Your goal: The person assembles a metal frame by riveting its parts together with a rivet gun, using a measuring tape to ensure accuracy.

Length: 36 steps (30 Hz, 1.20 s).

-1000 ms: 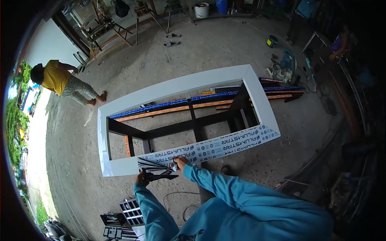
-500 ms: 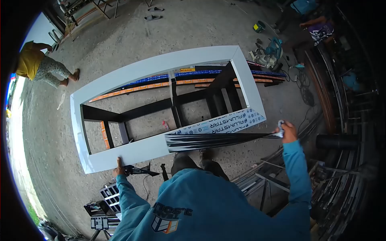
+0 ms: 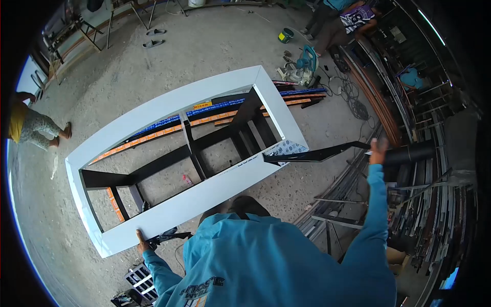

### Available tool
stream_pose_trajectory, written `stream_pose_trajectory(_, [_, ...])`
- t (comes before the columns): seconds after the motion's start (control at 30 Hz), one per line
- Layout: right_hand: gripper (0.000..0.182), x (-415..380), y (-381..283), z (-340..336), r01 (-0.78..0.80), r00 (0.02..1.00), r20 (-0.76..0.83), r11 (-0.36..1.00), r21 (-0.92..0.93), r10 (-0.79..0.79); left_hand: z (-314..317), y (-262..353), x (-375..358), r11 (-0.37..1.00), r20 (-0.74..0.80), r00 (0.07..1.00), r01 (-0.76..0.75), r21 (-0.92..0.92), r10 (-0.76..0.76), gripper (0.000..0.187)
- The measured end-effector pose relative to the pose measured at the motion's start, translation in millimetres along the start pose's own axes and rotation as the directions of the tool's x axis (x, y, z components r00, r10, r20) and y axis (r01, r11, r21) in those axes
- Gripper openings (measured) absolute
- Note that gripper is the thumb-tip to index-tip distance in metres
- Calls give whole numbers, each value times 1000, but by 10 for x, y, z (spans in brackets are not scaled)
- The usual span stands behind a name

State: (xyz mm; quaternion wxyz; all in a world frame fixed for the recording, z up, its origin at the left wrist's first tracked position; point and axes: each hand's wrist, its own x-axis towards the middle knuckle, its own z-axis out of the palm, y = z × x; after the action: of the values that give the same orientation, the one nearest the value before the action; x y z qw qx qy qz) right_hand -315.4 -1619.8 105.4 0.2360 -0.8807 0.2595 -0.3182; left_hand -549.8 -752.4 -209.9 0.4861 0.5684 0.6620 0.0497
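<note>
Fingers of the right hand [image 3: 378, 151] pinch one film strip [image 3: 317, 153]; left hand [image 3: 140, 240] presses one white frame [image 3: 204, 194].

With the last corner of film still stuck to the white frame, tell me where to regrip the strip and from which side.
Grip the protective film strip close to the stuck corner, not at the far end where the right hand holds it. It hangs long and stretched, so a shorter hold probably pulls cleaner. Come from the white frame's near, open side; the left hand steadies that edge.
</note>
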Motion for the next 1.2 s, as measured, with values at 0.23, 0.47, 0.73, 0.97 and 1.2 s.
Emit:
stream_pose_trajectory(0.23, [67, -2549, -1294, 2200, 459, 681, 724, 836, -301, -114, -79, -401, -207, 774, 566, 820, -304, 555, -83, 77])
stream_pose_trajectory(0.47, [37, -2379, -1134, 2407, 521, 379, 898, 853, -8, -222, 1114, 213, -2370, 764, 505, 860, -375, 525, 75, 78])
stream_pose_trajectory(0.73, [39, -1878, -735, 2713, 340, -110, 915, 850, 402, -388, 2443, -10, -3193, 831, 41, 990, -136, 540, 135, 74])
stream_pose_trajectory(0.97, [43, 1996, 2435, 1247, -20, 722, 687, 996, -88, 76, 2589, -44, -3244, 907, -147, 965, -141, 397, 215, 73])
stream_pose_trajectory(1.2, [33, 3233, 4385, -1116, -570, 746, -490, 813, -119, 451, 2645, 0, -3391, 956, -123, 967, -193, 220, 223, 63])
